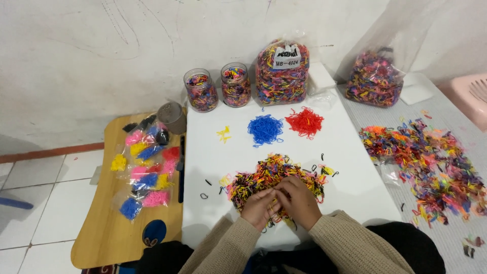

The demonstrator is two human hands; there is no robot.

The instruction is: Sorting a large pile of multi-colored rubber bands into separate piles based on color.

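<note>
A heap of mixed small rubber bands (274,175), mostly black, yellow and pink, lies at the near middle of a white board (213,203). My left hand (258,207) and my right hand (299,200) rest together on the heap's near edge, fingertips touching and pinching at bands between them. Farther back lie a blue pile of bands (265,128), a red pile of bands (305,122) and a few yellow bands (223,134). Single black bands (204,195) are scattered around the heap.
Two clear jars (201,90) and two stuffed bags of mixed bands (282,73) stand against the wall. More mixed bands (426,157) spread over a grey cloth at right. Small packets of sorted bands (144,170) lie on a wooden tray at left.
</note>
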